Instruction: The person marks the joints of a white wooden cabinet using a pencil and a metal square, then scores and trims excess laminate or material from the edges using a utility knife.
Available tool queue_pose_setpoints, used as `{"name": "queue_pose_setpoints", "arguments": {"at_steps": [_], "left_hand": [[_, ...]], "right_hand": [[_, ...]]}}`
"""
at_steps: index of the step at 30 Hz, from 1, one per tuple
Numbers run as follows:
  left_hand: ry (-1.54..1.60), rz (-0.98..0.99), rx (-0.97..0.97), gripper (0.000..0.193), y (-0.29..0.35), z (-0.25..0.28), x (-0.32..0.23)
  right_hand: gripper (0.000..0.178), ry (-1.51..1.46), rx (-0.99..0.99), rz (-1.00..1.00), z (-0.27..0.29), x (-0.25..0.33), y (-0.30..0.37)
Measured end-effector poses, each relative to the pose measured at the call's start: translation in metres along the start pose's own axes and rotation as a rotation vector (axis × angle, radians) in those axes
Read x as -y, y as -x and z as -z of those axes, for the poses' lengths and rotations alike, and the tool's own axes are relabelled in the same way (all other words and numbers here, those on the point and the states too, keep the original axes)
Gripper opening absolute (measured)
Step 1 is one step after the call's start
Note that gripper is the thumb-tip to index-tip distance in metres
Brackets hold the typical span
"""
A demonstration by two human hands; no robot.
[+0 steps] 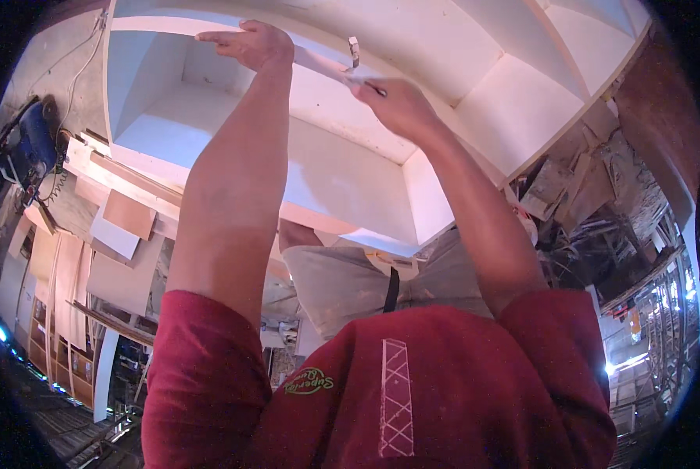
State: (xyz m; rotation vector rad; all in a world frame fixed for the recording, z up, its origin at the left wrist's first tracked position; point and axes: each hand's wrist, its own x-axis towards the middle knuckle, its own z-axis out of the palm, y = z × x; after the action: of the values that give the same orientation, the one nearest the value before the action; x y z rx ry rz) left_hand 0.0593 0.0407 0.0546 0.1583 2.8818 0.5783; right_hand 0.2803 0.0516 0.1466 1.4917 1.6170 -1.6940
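A large white cabinet (514,117) with open compartments lies in front of me, and a pale narrow board edge (150,25) runs across it. My left hand (256,47) rests on this edge, its fingers stretched out toward the left. Farther right along the same edge, my right hand (397,105) is closed around a small tool with a thin pale end (352,79). Its kind is hard to tell, since the fingers cover most of it. Just beyond that end, a short pale strip with dark marks (354,51) sticks up from the edge.
Wood offcuts and boards (123,223) are stacked at the left, near a dark blue machine or case (31,144) with a coiled cord. More scrap pieces (569,187) litter the floor at the right. My grey-clad legs (334,285) are close against the cabinet's near side.
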Motion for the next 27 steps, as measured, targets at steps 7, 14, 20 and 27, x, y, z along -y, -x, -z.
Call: {"name": "queue_pose_setpoints", "arguments": {"at_steps": [7,14,20,27], "left_hand": [[-0.045,0.022,-0.012,0.084,-0.010,-0.002,0.000],[0.016,0.034,0.056,0.083,-0.004,0.001,-0.006],[0.269,-0.145,-0.099,0.087,-0.105,0.050,0.007],[-0.473,-0.615,-0.035,0.062,-0.417,0.098,0.074]], "right_hand": [[0.052,-0.025,0.038,0.023,0.004,0.000,0.015],[0.050,-0.013,0.097,-0.017,-0.003,0.013,0.005],[0.049,-0.125,-0.084,-0.024,0.003,0.015,0.011],[0.054,-0.082,-0.033,-0.094,-0.005,0.035,0.023]]}}
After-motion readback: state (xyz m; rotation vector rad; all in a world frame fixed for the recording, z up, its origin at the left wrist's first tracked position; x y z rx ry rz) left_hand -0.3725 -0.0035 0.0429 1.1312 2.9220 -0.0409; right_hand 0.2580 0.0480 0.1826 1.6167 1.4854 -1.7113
